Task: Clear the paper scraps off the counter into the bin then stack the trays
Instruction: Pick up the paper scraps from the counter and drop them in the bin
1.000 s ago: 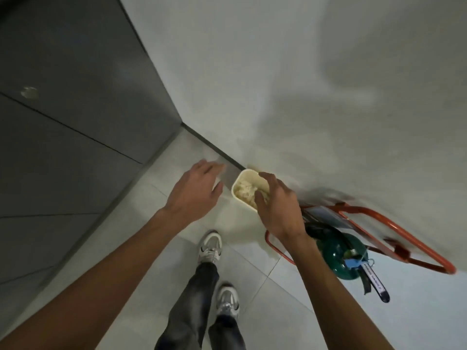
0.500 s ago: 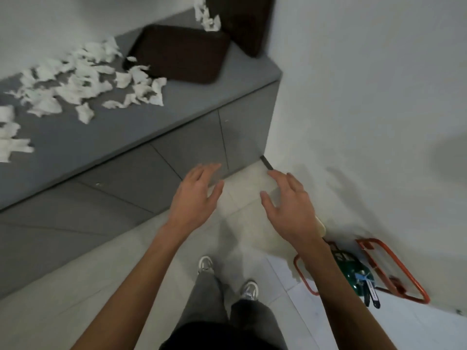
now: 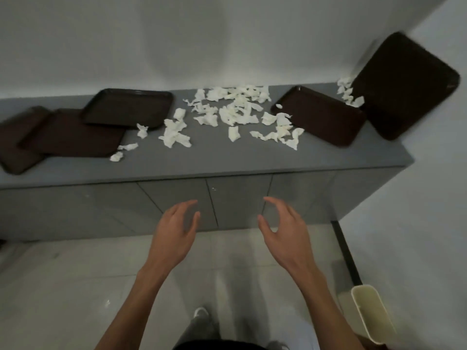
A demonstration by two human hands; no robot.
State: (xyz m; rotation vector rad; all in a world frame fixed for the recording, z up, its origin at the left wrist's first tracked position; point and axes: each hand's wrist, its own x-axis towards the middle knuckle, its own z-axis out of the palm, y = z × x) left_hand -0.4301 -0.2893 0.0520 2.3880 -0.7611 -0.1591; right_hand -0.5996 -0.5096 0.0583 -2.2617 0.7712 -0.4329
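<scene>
Your left hand and right hand hover open before the grey surface strewn with torn white paper scraps; loosely scooped, they may miss the cream plastic bin below its right end.

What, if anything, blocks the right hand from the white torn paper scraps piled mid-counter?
Likely nothing, so yes. The right hand is open and empty, hovering before the grey counter's cabinet doors; the white torn paper scraps lie uncovered on top, between dark brown trays. It needs to rise and reach forward.
</scene>
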